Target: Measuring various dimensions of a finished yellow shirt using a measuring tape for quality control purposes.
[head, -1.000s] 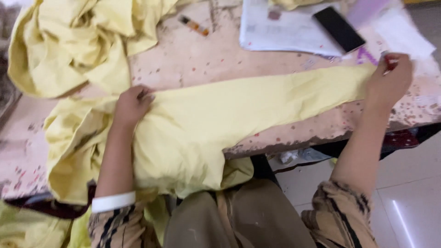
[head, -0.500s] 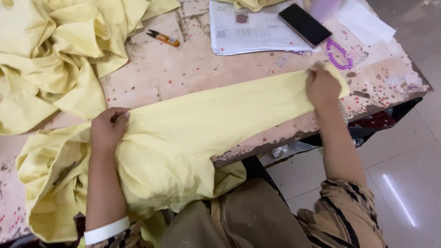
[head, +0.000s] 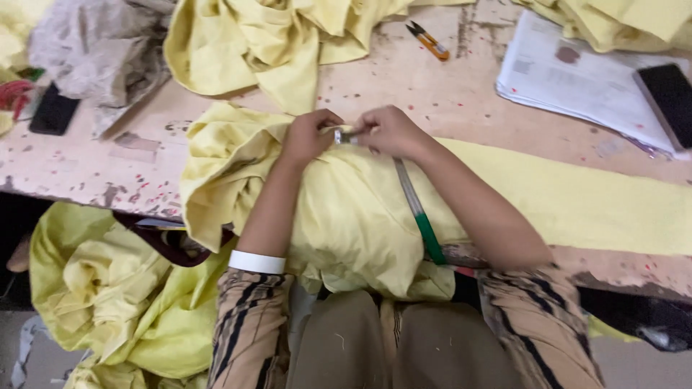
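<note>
Pinching the metal end of a measuring tape (head: 417, 209) between both sets of fingers, left hand (head: 308, 135) and right hand (head: 389, 130) meet atop the yellow garment (head: 346, 216) on the table (head: 86, 166). Measuring looks barely begun; tape trails toward lap.

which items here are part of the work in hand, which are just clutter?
In use: yellow cloth, tape measure, left hand, right hand.
Lying about: snips, papers, phone, dark case, grey rag, cloth pile.
</note>
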